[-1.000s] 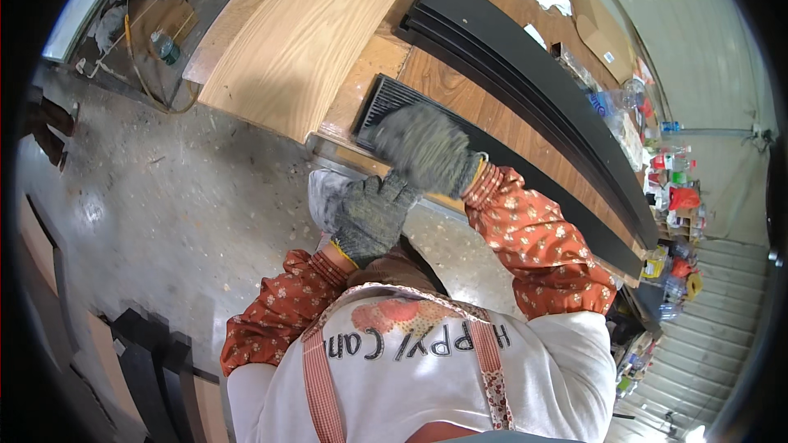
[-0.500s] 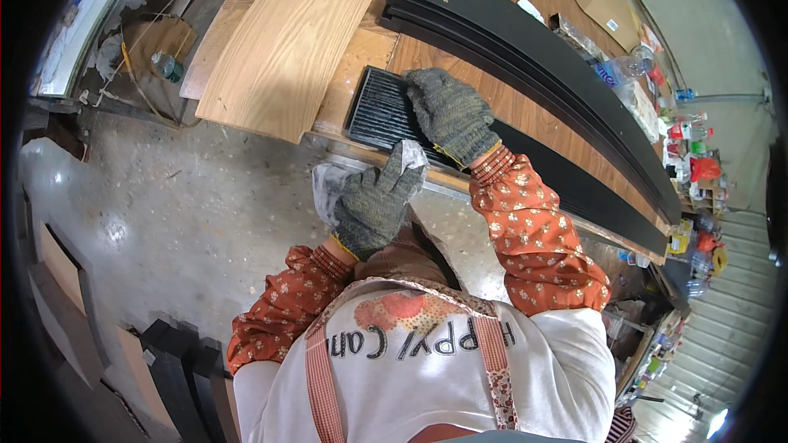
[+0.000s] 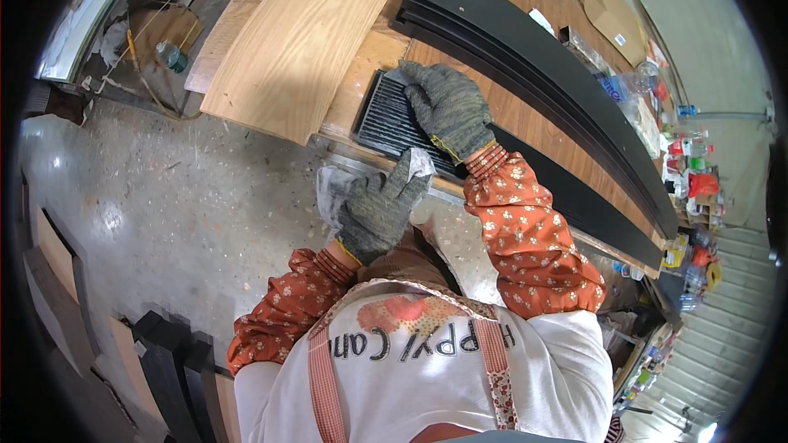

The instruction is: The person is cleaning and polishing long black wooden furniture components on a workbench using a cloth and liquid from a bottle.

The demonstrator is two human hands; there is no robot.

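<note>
Head view. Right hand (image 3: 447, 107), grey knit glove: fingers spread flat on a black pleated filter (image 3: 394, 119) lying at the near edge of the bench (image 3: 533, 107). Left hand (image 3: 379, 209), same glove: fingers closed, pinching a white cloth (image 3: 420, 164) just below the filter. Behind: pale wood panel (image 3: 304, 33); long black curved strips (image 3: 566, 82). Far right: red, green and yellow packages (image 3: 694, 176), labels too small to read. Clear bottle (image 3: 628, 82), partly blurred. Dark boards (image 3: 164, 361) stand on the floor, cut off at the rim.

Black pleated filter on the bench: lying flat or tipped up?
Flat. The filter lies pleats-up on the bench near its edge, the gloved right hand pressed on top.
</note>
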